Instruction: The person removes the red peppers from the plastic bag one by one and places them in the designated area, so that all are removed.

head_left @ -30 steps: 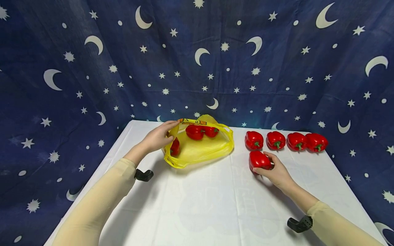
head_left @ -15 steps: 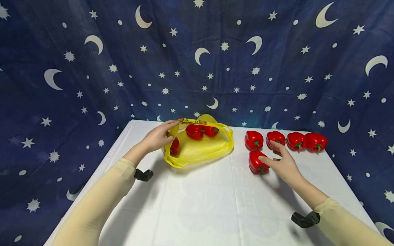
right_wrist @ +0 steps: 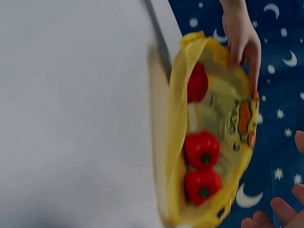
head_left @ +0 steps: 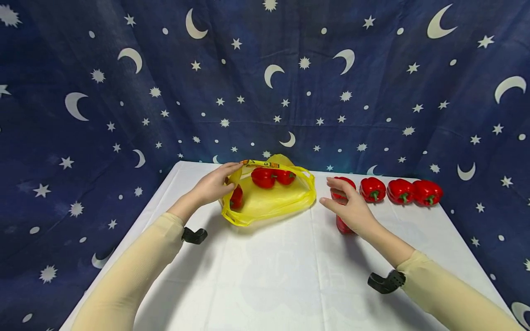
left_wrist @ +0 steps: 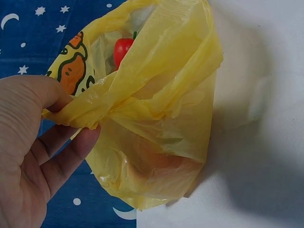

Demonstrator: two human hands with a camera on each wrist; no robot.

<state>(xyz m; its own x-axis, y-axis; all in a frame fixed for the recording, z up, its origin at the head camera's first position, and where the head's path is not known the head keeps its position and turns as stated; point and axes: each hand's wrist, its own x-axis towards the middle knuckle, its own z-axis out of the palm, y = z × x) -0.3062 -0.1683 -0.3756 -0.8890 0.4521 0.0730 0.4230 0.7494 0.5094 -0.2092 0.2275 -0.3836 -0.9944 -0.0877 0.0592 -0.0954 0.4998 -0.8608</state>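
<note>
The yellow bag (head_left: 269,200) lies open on the white table (head_left: 265,276), printed with orange cartoon figures but no readable writing, three red peppers (head_left: 263,177) inside. The left hand (head_left: 213,186) pinches its rim. The right hand (head_left: 352,209) hovers, fingers spread, over loose peppers (head_left: 342,224).

A: Yellow plastic bag (head_left: 271,200) on the counter, mouth held open at its left rim, three red peppers (head_left: 263,177) inside.

B: Loose peppers?

A: One red pepper (head_left: 343,225) beside the bag, partly hidden; further peppers (head_left: 399,190) in a row behind.
</note>
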